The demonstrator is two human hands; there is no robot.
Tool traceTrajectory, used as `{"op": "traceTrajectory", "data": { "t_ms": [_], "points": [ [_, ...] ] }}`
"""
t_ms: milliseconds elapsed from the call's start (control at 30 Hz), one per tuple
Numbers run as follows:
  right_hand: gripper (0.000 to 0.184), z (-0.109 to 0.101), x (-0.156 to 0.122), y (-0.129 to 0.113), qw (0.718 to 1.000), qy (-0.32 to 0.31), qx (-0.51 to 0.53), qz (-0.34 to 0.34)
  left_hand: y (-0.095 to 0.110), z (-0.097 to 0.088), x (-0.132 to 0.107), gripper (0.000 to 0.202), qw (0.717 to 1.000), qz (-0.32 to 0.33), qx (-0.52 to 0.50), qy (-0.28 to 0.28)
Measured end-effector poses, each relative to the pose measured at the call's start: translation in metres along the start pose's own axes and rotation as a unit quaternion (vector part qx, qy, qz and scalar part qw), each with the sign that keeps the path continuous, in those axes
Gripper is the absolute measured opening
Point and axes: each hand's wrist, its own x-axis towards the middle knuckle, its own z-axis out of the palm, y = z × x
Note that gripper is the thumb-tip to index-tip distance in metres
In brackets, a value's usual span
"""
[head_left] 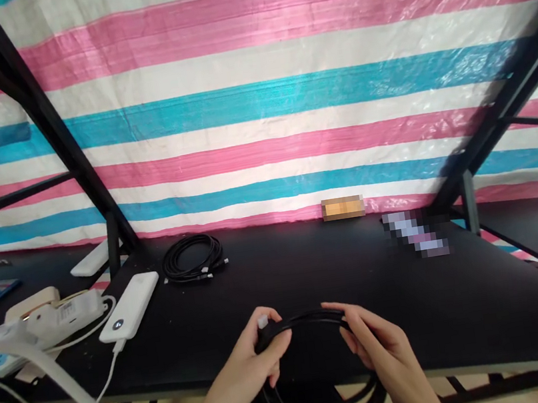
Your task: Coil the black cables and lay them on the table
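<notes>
A black cable (311, 317) wound into a loose coil hangs between my two hands, in front of the table's near edge. My left hand (258, 351) is closed round the coil's left side, near a pale plug end (263, 321) that pokes up by the fingers. On the coil's upper right, my right hand (378, 340) pinches the strands between thumb and fingers. The lower part of the loop droops below the table edge. A second coiled black cable (191, 259) lies at the back left of the table, its connector ends facing right and forward.
The black table (282, 287) spans the view, with metal frame legs (42, 121) at both sides. A white power bank (130, 306) with a plugged-in cable lies left, near a power strip (64, 319). Two blurred-out items sit at the back right. A striped sheet (255, 109) hangs behind.
</notes>
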Motion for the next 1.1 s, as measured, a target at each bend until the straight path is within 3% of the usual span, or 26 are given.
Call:
{"op": "traceTrajectory", "data": {
  "t_ms": [167,233,300,367,467,567,667,900,1000,1100],
  "points": [
    [0.043,-0.002,0.0,-0.003,0.997,0.006,0.053,0.052,0.013,-0.006,-0.007,0.034,0.989,-0.012,-0.082,-0.119],
    [0.043,-0.007,0.0,-0.005,0.996,0.0,0.068,0.06,0.015,-0.008,-0.006,0.038,0.979,0.003,-0.159,-0.129],
    [0.043,-0.011,0.0,-0.006,0.995,-0.01,0.074,0.066,0.018,-0.008,-0.004,0.037,0.972,0.01,-0.209,-0.106],
    [0.041,-0.011,0.0,-0.007,0.996,-0.033,0.062,0.056,0.021,-0.005,-0.004,0.032,0.979,0.011,-0.191,-0.07],
    [0.036,-0.003,0.001,-0.007,0.997,-0.082,0.006,0.01,0.027,0.005,-0.005,0.033,0.995,0.019,-0.073,-0.072],
    [0.025,0.009,0.003,-0.007,0.994,-0.105,-0.02,-0.013,0.031,0.014,-0.003,0.034,0.992,0.04,0.079,-0.089],
    [0.023,0.011,0.005,-0.006,0.996,-0.085,-0.012,-0.011,0.03,0.016,0.003,0.025,0.987,0.057,0.145,-0.04],
    [0.029,0.002,0.007,-0.006,0.998,0.028,-0.023,-0.045,0.032,0.013,0.012,0.018,0.997,0.044,0.063,0.017],
    [0.032,0.003,0.006,-0.009,0.999,0.03,-0.018,-0.04,0.034,0.014,0.013,0.023,0.997,0.074,0.022,0.03],
    [0.03,0.003,0.005,-0.011,0.999,0.028,0.027,-0.006,0.031,0.012,0.016,0.028,0.991,0.075,-0.087,0.07]
  ]
}}
